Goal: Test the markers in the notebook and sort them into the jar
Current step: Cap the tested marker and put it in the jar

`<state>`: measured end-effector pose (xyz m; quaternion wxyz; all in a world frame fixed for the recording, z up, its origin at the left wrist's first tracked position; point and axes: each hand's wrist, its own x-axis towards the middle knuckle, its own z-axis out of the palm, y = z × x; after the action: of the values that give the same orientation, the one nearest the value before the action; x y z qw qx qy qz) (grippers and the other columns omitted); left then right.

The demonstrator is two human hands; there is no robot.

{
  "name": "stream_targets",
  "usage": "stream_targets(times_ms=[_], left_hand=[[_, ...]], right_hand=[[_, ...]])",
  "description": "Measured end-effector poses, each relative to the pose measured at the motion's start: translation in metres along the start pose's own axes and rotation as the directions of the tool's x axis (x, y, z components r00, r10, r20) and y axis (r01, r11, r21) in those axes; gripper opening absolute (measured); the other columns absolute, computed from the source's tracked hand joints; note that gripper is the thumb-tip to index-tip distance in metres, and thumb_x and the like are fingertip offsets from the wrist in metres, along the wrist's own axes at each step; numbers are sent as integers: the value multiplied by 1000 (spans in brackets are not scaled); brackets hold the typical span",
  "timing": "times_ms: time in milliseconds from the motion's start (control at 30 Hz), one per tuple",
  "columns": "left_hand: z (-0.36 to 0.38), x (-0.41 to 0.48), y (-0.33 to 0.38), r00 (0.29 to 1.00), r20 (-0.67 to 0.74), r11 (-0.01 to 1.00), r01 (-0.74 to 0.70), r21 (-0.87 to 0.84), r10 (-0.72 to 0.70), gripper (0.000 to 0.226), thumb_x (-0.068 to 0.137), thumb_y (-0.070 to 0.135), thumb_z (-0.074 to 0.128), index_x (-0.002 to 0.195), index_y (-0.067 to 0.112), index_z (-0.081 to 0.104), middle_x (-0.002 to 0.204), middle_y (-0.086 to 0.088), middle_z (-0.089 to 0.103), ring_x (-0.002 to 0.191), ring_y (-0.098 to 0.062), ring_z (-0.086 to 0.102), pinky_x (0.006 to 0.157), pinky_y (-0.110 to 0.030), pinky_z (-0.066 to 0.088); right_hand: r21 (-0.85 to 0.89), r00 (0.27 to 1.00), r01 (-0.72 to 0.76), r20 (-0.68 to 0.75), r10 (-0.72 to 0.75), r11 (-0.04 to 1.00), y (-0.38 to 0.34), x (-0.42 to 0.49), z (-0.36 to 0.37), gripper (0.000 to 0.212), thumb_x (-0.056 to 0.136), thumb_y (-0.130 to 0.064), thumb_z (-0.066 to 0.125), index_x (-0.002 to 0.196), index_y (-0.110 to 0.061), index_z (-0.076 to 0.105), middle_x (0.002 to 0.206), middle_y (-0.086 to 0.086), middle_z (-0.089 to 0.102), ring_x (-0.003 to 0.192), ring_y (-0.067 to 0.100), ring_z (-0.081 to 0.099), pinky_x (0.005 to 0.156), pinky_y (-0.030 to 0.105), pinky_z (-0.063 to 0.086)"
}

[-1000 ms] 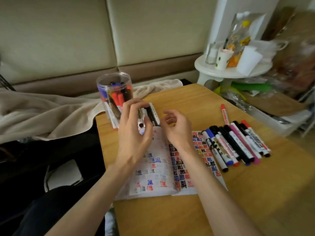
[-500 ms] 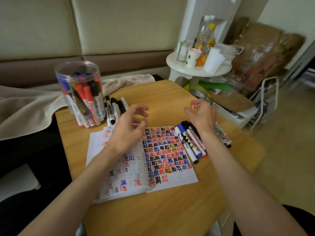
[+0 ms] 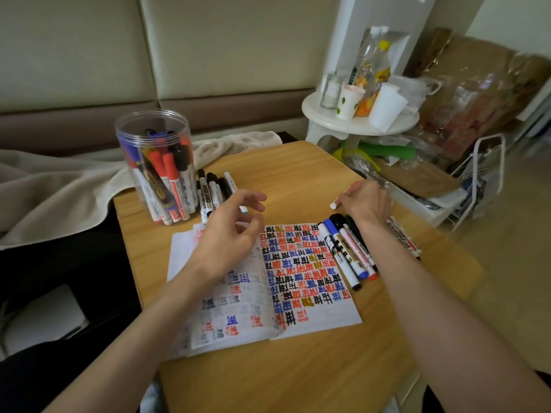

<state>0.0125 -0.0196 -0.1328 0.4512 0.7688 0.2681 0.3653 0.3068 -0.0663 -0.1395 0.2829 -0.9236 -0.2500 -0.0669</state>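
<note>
An open notebook [image 3: 301, 281] full of red, blue and black test marks lies on the wooden table [image 3: 298, 377]. A clear plastic jar [image 3: 158, 162] at the table's back left holds several markers. My left hand [image 3: 229, 234] hovers over the notebook's left page, fingers loosely curled, holding nothing. My right hand [image 3: 368, 201] grips a red-capped marker [image 3: 343, 198] at the far end of a row of markers [image 3: 347, 254] lying right of the notebook. A small group of black-capped markers [image 3: 213, 192] lies beside the jar.
A beige blanket [image 3: 59, 189] drapes off the table's left side before a sofa. A white round stool [image 3: 357, 120] with cups and bottles stands behind the table. Bags and a white wire rack [image 3: 483, 180] crowd the floor at right.
My left hand let go of the black markers beside the jar and drew back over the notebook. My right hand reached right and closed on the red-capped marker. The view swung right.
</note>
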Motion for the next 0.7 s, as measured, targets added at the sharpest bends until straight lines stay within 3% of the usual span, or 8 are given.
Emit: stream_targets(times_ms=[133,333,467,567,633,700], left_hand=[[-2,-4,-1,1000,12,1000,1,6,-1,25,101,8,56,120,24,61,110,8,65,91,-20,70,75,-44,57],[-2,-5,-1,1000,23,1000,7,28,-8,25,100,9,59,119,25,62,110,10,66,94,-13,69,78,-25,57],[3,-4,-1,999,53,997,-5,71,2,25,100,9,59,119,24,63,109,10,66,92,-9,66,73,-16,53],[3,-2,-4,999,53,995,-10,98,5,25,100,11,59,120,25,63,109,12,65,93,-5,66,75,-15,52],[4,-2,-6,999,42,994,-12,111,8,25,100,12,60,120,25,62,110,13,64,94,-3,65,76,-16,53],[4,-1,-8,999,23,991,-28,130,25,27,100,13,61,123,26,60,113,14,62,97,-1,64,77,-20,55]], right_hand=[[-49,993,67,102,-62,997,-7,1,5,33,85,-41,81,114,-27,76,117,6,74,122,31,61,112,42,35],[41,965,155,206,-160,987,-23,-13,16,38,84,-30,84,120,-30,71,113,3,76,113,30,68,104,44,49],[122,962,237,112,-250,964,-31,-26,18,30,85,-35,84,113,-31,73,97,-5,79,104,18,69,102,38,38],[197,942,328,8,-336,924,-41,-37,9,31,85,-33,84,115,-28,75,98,-7,79,101,13,68,94,34,30],[269,923,381,-55,-381,884,-44,-44,0,30,85,-33,84,113,-27,77,101,-9,78,98,10,68,99,35,38],[408,911,395,-63,-407,823,-46,-54,-14,28,85,-30,85,111,-25,78,104,-11,78,92,2,65,94,23,49]])
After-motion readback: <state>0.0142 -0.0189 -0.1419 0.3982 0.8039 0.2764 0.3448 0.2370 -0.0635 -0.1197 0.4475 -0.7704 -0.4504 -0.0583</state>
